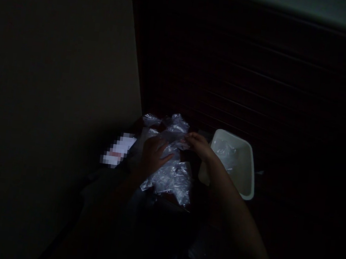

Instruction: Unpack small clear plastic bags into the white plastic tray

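Crumpled clear plastic bags (167, 175) lie in a loose heap in the middle of this dark view. Over the left side of the heap is my left hand (153, 156), its thumb and fingers apart. My right hand (201, 145) reaches in from the right, its fingertips closed on the edge of a clear plastic bag (175, 137) at the top of the heap. Whether my left fingers touch the plastic below them I cannot tell.
A white plastic basin (251, 172) with clear plastic inside (225, 150) stands right of the heap, beside my right forearm. A bright, pixelated flat object (118, 150) lies to the left. A plain wall (57, 69) rises at the left, dark slatted panelling (228, 86) behind.
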Motion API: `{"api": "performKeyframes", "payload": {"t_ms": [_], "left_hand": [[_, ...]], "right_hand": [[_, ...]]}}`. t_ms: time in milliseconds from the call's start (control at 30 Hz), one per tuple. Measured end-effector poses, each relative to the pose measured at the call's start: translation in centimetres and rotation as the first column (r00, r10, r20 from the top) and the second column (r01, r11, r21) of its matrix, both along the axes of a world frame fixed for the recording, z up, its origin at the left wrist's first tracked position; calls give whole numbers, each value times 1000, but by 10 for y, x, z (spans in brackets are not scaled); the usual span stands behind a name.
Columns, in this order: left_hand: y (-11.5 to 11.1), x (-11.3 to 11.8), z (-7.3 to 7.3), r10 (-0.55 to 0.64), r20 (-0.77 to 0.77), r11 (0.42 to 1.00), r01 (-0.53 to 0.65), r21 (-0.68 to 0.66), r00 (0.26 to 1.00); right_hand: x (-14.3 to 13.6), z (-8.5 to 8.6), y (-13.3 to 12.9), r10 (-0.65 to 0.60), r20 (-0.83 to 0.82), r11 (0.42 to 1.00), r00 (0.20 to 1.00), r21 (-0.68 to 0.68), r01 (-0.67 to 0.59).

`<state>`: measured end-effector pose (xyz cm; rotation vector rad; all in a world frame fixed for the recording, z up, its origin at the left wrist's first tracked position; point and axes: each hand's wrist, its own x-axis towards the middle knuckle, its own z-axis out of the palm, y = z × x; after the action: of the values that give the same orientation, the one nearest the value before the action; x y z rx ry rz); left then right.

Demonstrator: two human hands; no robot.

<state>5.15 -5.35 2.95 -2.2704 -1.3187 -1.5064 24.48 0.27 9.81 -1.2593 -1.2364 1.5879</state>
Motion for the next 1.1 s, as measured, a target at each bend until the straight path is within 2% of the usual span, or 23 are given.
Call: {"api": "performKeyframes", "payload": {"t_ms": [100, 300, 533, 700, 800, 900, 1100], "left_hand": [[-3, 10, 4, -60, -98, 998, 60, -4, 993], [-2, 20, 4, -84, -101, 996, 83, -12, 991], [-1, 22, 6, -18, -112, 999, 14, -35, 994], [-2, 22, 6, -51, -95, 999, 50, -7, 994], [-4, 20, 5, -71, -112, 997, 75, 28, 991], [-6, 18, 3, -100, -175, 993, 110, 48, 980], [-9, 18, -4, -196, -273, 979, 206, 6, 942]], "right_hand": [[-1, 2, -3, 68, -27, 998, 997, -7, -68], [0, 1, -5, 192, -48, 981, 980, -27, -193], [-1, -1, -5, 221, -22, 975, 975, -15, -221], [0, -2, -5, 236, -28, 972, 971, 1, -236], [2, -3, -3, 185, -31, 983, 982, 13, -184], [4, -6, 2, 63, -80, 998, 995, 25, -62], [7, -10, 10, -118, -205, 991, 972, 35, 128]]}}
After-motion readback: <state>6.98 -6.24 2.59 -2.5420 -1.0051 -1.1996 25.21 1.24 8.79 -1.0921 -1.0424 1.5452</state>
